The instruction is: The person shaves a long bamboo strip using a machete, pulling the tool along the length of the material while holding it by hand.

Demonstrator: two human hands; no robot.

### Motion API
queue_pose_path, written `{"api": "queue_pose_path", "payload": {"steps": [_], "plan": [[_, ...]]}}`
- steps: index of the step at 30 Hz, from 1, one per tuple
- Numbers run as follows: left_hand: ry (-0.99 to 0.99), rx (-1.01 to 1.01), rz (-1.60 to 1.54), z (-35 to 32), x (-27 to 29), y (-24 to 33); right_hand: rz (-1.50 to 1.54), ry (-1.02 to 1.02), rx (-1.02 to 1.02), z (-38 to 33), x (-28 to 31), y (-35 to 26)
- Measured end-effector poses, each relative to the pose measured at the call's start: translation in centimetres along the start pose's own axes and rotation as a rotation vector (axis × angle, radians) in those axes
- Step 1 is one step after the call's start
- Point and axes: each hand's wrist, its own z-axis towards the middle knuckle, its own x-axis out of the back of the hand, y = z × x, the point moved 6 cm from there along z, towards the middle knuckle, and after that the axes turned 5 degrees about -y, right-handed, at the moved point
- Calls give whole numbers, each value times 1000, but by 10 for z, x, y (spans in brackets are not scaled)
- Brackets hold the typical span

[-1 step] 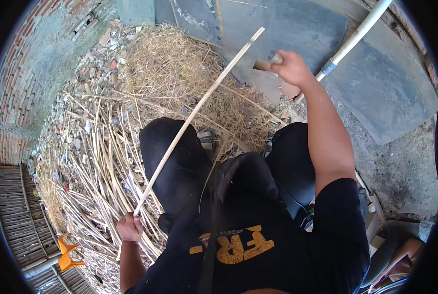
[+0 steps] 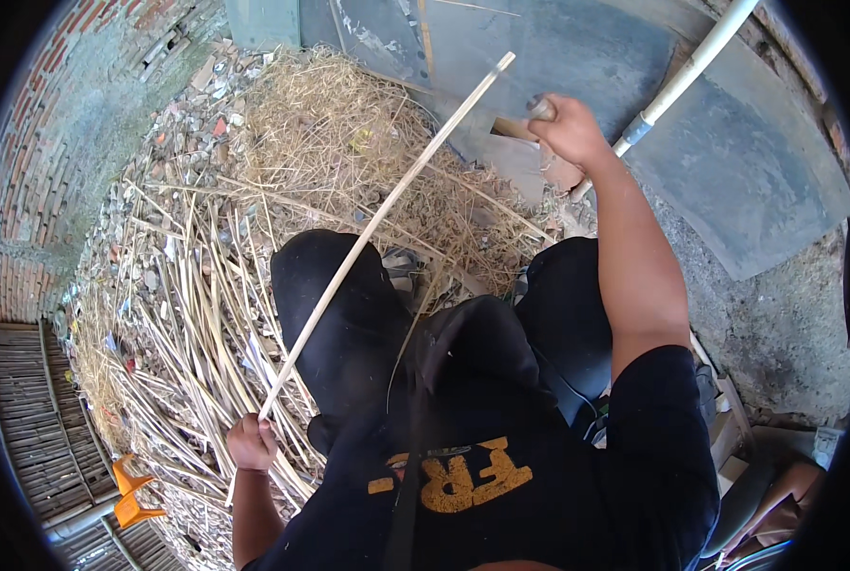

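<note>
Beige stick [image 2: 373, 226]: slants over the left knee [image 2: 303, 276], upper end free
Left hand [image 2: 252, 442]: closed around the stick's lower end
Right hand [image 2: 577, 133]: wrapped around a short, blurred tool [image 2: 513, 127], apart from the stick
Loose sticks [image 2: 211, 328]: heaped to the left, beside dry straw [image 2: 325, 124]

L hand [image 2: 252, 443] fisted low, out to L side; R hand [image 2: 570, 131] curled up front w/ R forearm [image 2: 642, 252] angled fwd.
</note>
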Motion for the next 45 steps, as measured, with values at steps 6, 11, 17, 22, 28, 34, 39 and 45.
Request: {"api": "queue_pose_path", "payload": {"steps": [6, 11, 17, 22, 28, 34, 39, 45], "plan": [[-43, -9, 74, -4, -5, -15, 1031, -176, -11, -11, -25, -33], [-81, 70, 78, 0, -10, -17, 1159, -258, 222, -17, -21, -65], [36, 32, -20, 49, 18, 38, 1047, -211, 264, -24, -21, -70], [-71, 97, -229, 107, 16, 102, 977, -260, 331, -33, -15, -83], [-140, 113, -489, 99, -5, 87, 79, 387, 538, -36, 13, -69], [-350, 195, -896, 89, -14, 82, -397, -276, 377, -52, -26, -101], [-522, 283, -1070, 77, -29, 68, -376, -249, 405, -35, -40, -86], [-230, 162, -541, 87, 1, 107, -252, -149, 212, -25, -39, -70]]}}
